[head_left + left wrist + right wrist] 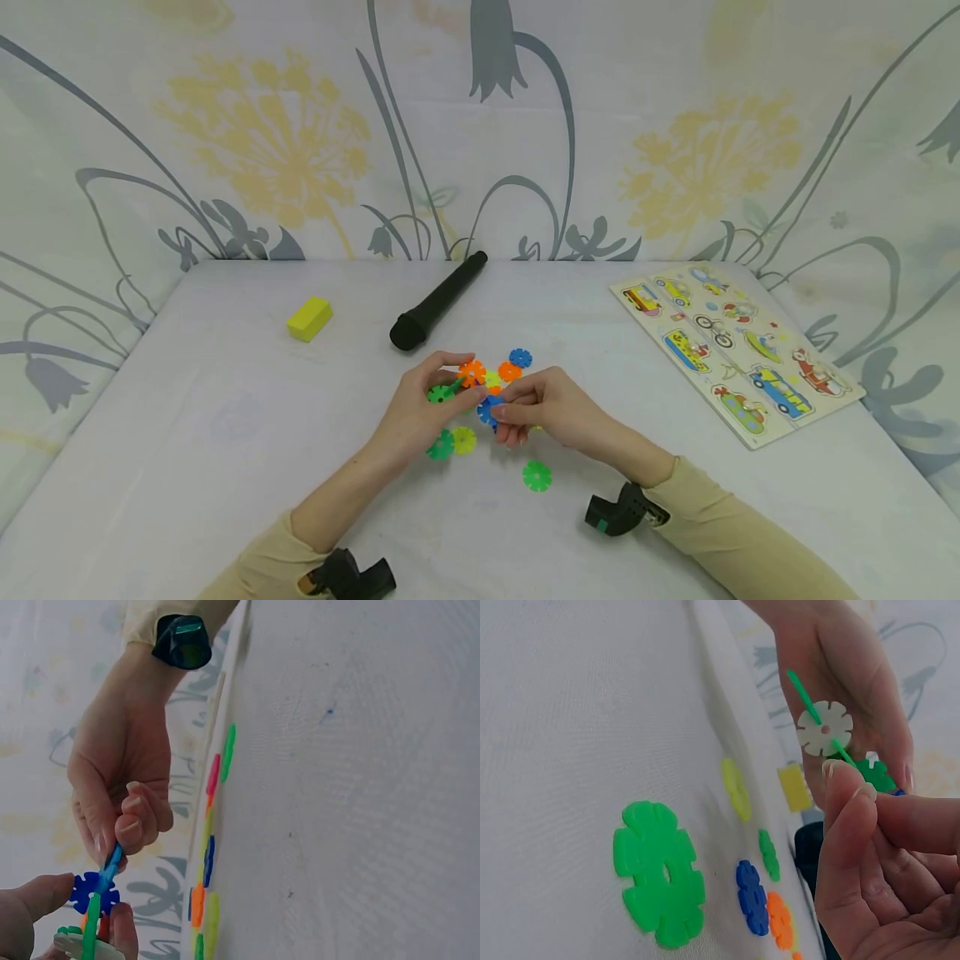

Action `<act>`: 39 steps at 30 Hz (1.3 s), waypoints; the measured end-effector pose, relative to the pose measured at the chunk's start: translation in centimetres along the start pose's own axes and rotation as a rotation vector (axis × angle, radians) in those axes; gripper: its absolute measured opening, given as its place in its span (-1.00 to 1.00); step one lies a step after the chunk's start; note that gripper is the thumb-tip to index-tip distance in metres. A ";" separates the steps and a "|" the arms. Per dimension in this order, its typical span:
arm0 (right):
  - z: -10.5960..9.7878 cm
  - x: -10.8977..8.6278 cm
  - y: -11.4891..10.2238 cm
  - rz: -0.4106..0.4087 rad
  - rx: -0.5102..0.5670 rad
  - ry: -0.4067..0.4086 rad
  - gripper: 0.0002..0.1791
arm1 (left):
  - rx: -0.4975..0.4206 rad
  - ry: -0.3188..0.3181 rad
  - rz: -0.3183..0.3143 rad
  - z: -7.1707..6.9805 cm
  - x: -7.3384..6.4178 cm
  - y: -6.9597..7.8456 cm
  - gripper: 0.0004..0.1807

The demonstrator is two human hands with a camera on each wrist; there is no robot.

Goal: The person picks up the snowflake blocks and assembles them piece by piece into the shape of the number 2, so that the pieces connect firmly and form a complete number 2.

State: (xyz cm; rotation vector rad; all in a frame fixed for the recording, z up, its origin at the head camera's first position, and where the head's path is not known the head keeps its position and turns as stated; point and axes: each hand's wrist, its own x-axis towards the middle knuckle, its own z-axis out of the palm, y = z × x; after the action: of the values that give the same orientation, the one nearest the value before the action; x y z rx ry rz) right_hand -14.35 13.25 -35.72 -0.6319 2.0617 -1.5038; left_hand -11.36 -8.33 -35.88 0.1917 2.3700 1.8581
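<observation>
Above the middle of the table my left hand (pixel 415 412) holds a small cluster of joined notched plastic discs between thumb and fingers. In it are a dark blue disc (pixel 86 885), a white disc (pixel 826 742) and green discs (pixel 874 774). My right hand (pixel 566 408) pinches a lighter blue disc (pixel 114 856), seen edge-on in the left wrist view, right at the dark blue disc's notched rim. The right hand's other fingers curl loosely below. An orange disc (pixel 472 373) shows beside my left fingertips. My fingers partly hide the cluster.
Loose discs lie about the hands: a green disc (pixel 537 476), a yellow disc (pixel 464 440), an orange disc (pixel 510 371) and a blue disc (pixel 521 357). Farther back are a black microphone (pixel 442 300) and a yellow block (pixel 310 319). A picture puzzle board (pixel 720 383) lies right.
</observation>
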 end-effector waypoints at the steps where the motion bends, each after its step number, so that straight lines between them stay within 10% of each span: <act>1: 0.0 0.0 0.0 -0.002 -0.003 0.002 -0.79 | 0.000 0.000 -0.003 0.0 0.0 0.0 -0.54; 31: 0.0 0.3 0.4 0.005 0.054 0.006 -0.75 | -0.004 0.027 -0.046 -0.4 0.0 0.1 -0.41; 39: -1.1 0.3 0.0 -0.003 -0.094 0.049 -0.74 | 0.011 0.036 -0.052 -0.3 0.2 0.2 -0.41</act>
State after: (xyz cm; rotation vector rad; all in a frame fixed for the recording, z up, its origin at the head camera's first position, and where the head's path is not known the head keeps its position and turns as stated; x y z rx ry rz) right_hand -15.27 13.81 -35.50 -0.6395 2.1799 -1.4440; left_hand -11.61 -8.55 -35.60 0.0978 2.3850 1.8414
